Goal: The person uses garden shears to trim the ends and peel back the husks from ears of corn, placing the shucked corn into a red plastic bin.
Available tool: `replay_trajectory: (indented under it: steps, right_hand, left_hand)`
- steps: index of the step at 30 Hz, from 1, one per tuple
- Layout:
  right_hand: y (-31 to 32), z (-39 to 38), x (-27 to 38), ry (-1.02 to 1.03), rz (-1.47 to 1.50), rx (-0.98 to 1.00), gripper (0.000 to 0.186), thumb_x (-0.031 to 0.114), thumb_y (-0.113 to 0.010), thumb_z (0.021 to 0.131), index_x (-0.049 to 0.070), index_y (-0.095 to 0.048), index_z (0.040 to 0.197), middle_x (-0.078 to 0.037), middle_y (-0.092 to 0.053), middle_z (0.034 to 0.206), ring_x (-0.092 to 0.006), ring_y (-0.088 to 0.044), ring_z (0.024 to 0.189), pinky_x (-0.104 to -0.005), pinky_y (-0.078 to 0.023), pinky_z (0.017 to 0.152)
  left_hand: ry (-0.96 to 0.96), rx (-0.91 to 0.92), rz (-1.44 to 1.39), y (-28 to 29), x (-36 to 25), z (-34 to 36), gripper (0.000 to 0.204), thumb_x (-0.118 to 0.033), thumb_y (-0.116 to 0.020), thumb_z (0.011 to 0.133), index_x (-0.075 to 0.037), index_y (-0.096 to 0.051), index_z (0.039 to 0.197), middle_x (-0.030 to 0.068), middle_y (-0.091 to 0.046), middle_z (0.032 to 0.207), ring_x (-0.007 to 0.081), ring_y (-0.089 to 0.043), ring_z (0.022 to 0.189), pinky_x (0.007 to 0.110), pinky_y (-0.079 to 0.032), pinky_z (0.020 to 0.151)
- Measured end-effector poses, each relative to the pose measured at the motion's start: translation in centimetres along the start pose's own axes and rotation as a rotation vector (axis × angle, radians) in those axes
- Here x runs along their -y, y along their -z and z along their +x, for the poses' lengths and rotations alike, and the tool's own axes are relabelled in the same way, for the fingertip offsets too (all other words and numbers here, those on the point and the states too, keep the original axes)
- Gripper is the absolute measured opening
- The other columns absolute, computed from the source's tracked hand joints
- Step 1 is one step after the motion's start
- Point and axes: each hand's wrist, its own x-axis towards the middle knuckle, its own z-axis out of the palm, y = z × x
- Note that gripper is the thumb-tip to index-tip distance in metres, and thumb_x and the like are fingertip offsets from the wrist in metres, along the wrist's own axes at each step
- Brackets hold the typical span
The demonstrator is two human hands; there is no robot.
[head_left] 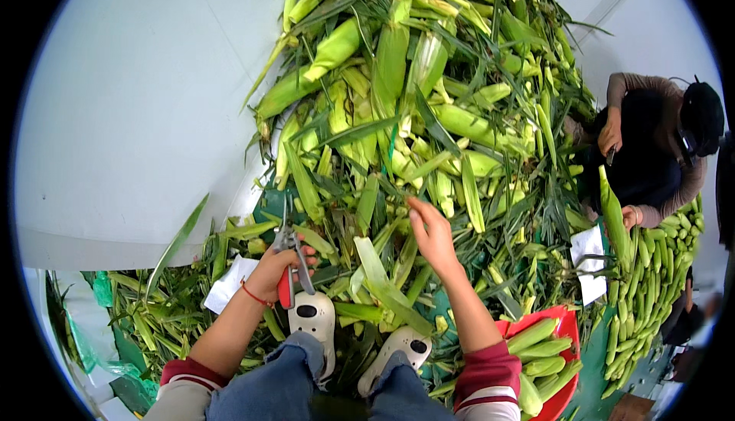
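Corn ears at a floor-level heap, as I see them from the remote head view. The left hand (266,274) has its fingers wrapped around the pruning shears (285,239), blades pointing up toward the heap of unhusked ears (467,126). The right hand (435,241) appears empty, its fingers loosely extended and slightly curled over the loose leaves in front of the heap.

I judge the work to be well short of complete. Cleaned ears (543,347), short of leaf and stalk, lie in the red basin (568,320) beside the right sleeve; many more lie in the rows of ears (647,291) near the co-worker (639,126), who holds one long ear (615,210) upright. Against these, the heap, leafy and tangled, remains large.

The upper edge cuts off the heap, so I cannot count what is left, and its lower layers are buried. The right sleeve lies against the basin, and the lower edge crops it. Leaf litter covers much of the green floor (589,367). Whether the shears' blades are parted I cannot tell; the right thumb is hard to make out, and a thin leaf might touch those fingertips.
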Motion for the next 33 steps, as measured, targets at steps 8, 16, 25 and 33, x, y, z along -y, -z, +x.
replay_trajectory:
  steps: [8,16,25,33]
  right_hand:
    - [-0.8,18.1,7.1,0.352,-0.226,-0.492,0.038,0.005,-0.053,0.084,-0.004,-0.046,0.120,-0.021,-0.050,0.118,-0.0337,-0.047,0.111,-0.0381,-0.037,0.096]
    - [-3.6,25.0,8.8,-0.144,-0.278,-0.389,0.073,0.026,-0.070,0.072,0.001,-0.031,0.128,-0.022,-0.038,0.117,-0.0390,-0.038,0.111,-0.0428,-0.036,0.094]
    - [-3.9,10.5,6.9,-0.243,0.490,-0.073,0.098,0.028,-0.078,0.067,-0.003,-0.014,0.135,-0.023,-0.036,0.130,-0.0313,-0.042,0.117,-0.0367,-0.035,0.100]
    - [-0.2,-4.7,8.6,-0.336,0.219,-0.231,0.075,0.034,-0.079,0.065,-0.004,-0.043,0.118,-0.022,-0.046,0.113,-0.0331,-0.047,0.107,-0.0389,-0.038,0.092]
  left_hand:
    - [0.020,0.063,-0.025,0.2,1.1,-0.3,0.040,-0.003,-0.053,0.079,-0.004,-0.042,0.118,0.0121,-0.057,0.102,0.0240,-0.060,0.091,0.038,-0.052,0.077]
    - [-0.251,0.068,0.039,-0.8,-0.3,0.8,0.043,-0.002,-0.058,0.078,-0.006,-0.043,0.118,0.0083,-0.057,0.101,0.0182,-0.057,0.091,0.030,-0.046,0.077]
    - [-0.498,0.029,0.407,-1.4,-0.3,1.2,0.060,-0.009,-0.075,0.070,-0.005,-0.036,0.115,0.0117,-0.047,0.119,0.0184,-0.052,0.101,0.033,-0.046,0.084]
    - [-0.547,0.166,0.944,-8.0,6.2,0.2,0.072,-0.035,-0.081,0.062,-0.001,-0.039,0.109,0.0151,-0.053,0.089,0.0249,-0.054,0.079,0.035,-0.044,0.071]
